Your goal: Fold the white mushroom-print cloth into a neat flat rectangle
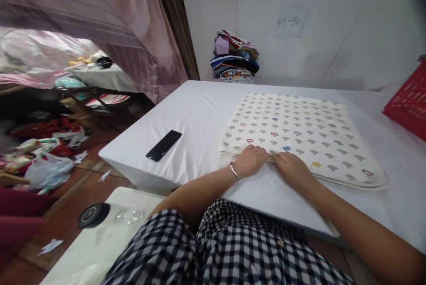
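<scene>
A cream blanket printed with small grey and coloured mushroom shapes lies folded flat on the white table. My left hand, a thin bracelet on its wrist, rests on the blanket's near edge with the fingers curled down onto the cloth. My right hand lies right beside it on the same edge, fingers pressed flat and close together. The two hands almost touch. Neither hand lifts any cloth.
A black phone lies on the table to the left of the blanket. A stack of folded clothes stands at the far wall. A red crate sits at the right edge. Bags and clutter cover the floor at left.
</scene>
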`<move>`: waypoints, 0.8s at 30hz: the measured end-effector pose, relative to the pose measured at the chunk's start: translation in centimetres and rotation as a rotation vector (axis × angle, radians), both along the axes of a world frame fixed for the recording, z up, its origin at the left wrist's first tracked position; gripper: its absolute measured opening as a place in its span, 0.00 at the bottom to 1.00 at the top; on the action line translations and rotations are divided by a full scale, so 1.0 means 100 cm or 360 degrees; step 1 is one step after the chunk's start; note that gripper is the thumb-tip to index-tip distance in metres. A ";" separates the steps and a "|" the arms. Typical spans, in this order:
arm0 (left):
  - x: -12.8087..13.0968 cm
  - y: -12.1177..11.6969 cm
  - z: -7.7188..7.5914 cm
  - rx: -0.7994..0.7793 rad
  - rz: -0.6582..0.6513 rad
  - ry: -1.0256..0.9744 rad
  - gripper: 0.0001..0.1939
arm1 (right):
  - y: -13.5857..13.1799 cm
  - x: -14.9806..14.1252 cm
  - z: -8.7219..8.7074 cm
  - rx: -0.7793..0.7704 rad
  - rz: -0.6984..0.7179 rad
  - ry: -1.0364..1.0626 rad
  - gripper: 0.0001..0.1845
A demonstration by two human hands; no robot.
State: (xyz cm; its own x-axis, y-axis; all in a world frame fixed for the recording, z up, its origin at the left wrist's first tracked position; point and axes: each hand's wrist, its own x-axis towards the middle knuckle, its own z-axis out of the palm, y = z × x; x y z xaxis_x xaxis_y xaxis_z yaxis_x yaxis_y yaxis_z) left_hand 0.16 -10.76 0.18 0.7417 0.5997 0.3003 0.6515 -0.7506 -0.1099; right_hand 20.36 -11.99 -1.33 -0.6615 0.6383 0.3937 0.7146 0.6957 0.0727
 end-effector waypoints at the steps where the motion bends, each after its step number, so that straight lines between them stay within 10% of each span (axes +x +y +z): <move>1: -0.002 -0.001 0.000 0.0007 0.0039 0.0015 0.10 | -0.001 0.001 0.000 -0.0001 -0.0006 -0.0014 0.17; 16: -0.097 -0.019 0.010 0.0042 0.0689 0.0003 0.11 | -0.005 0.001 -0.005 0.0084 0.0011 -0.0017 0.16; 24: -0.118 -0.020 0.007 -0.0024 0.0597 -0.0091 0.10 | -0.006 -0.001 -0.012 0.0135 0.0063 0.0079 0.18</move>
State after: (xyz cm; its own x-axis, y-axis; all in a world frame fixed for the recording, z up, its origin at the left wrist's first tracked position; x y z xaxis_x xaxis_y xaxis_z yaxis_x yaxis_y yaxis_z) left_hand -11.61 -12.77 0.84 0.4522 0.8310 0.3239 0.8861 -0.4601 -0.0564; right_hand 20.30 -12.63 -2.57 -0.6638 0.5751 0.4782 0.6909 0.7163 0.0976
